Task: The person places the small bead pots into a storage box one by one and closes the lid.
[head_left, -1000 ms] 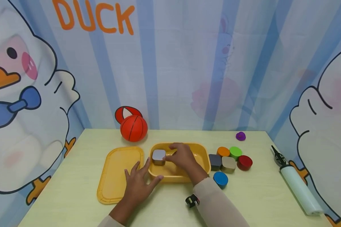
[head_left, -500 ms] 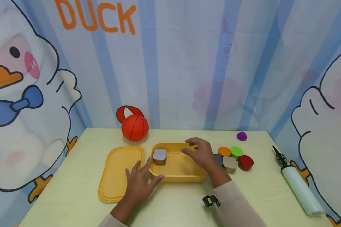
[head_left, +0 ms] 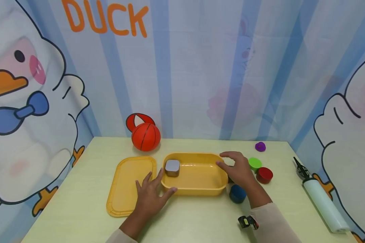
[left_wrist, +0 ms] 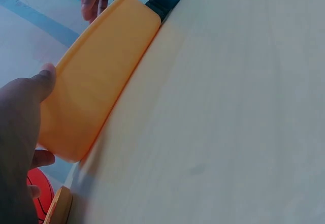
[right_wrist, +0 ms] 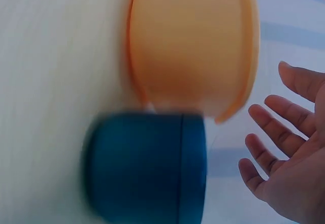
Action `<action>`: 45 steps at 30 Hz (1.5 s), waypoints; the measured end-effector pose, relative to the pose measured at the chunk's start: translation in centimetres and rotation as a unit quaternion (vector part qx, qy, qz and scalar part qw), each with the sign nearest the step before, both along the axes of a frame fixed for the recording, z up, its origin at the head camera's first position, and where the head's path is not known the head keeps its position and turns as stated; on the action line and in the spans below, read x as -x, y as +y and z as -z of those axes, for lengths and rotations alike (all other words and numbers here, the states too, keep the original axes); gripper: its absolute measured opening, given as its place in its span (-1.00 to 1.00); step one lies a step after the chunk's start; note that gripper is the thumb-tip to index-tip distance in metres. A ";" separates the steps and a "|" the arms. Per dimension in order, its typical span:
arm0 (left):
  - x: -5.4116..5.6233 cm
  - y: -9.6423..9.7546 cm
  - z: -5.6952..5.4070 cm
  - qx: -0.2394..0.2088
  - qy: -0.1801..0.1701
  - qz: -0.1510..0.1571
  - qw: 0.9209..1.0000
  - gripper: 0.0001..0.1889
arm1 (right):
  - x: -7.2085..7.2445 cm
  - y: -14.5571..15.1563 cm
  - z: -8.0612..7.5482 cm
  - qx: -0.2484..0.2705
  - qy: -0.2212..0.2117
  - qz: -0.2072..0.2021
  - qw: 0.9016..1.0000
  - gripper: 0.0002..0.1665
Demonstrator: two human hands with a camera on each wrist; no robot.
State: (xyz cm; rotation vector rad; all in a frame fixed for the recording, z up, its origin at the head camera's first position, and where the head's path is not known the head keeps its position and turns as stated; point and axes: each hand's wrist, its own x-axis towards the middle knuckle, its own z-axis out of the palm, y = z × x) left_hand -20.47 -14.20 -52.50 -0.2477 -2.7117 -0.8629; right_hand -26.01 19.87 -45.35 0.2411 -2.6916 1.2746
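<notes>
A yellow rectangular box (head_left: 200, 182) stands uncovered, with a small rounded-square container (head_left: 172, 167), pale grey on top, in its left end. My left hand (head_left: 152, 197) touches the box's near left corner, fingers spread; in the left wrist view its thumb (left_wrist: 44, 82) lies at the rim. My right hand (head_left: 238, 168) hovers by the box's right end with fingers apart and nothing in them. Beneath it is a round blue container (head_left: 238, 194), seen close up in the right wrist view. Behind this hand, the dark grey, beige and orange containers are mostly hidden.
A flat yellow lid (head_left: 130, 189) lies left of the box. Red (head_left: 264, 175) and green (head_left: 255, 163) round containers sit right of my right hand. Farther back are a red basketball-patterned item (head_left: 146, 136) and a small purple object (head_left: 260, 146). A pale tube with a black tip (head_left: 325, 206) lies at the right edge.
My right hand has moved out of the box, rightward to the loose containers, leaving the grey-topped container in the box's left end. My left hand has stayed at the box corner.
</notes>
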 end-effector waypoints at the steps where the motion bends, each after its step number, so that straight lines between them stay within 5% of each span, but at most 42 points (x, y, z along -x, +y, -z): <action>1: 0.0 0.0 0.0 -0.001 -0.001 0.000 1.000 -0.05 | -0.1 0.4 0.0 -0.002 -0.007 0.006 1.000 -0.47; 12: -0.1 0.0 0.0 -0.002 0.002 -0.002 1.000 -0.04 | -1.4 4.5 0.9 -0.009 -0.079 0.067 0.995 -0.35; 21: 0.0 0.0 -0.3 0.002 -0.003 -0.003 1.000 -0.04 | -2.4 7.3 2.5 -0.019 0.009 0.048 0.999 -0.45; 45: -0.3 0.1 -0.5 0.001 0.012 0.000 1.000 -0.05 | -2.5 10.2 6.2 -0.016 0.048 0.053 0.997 -0.49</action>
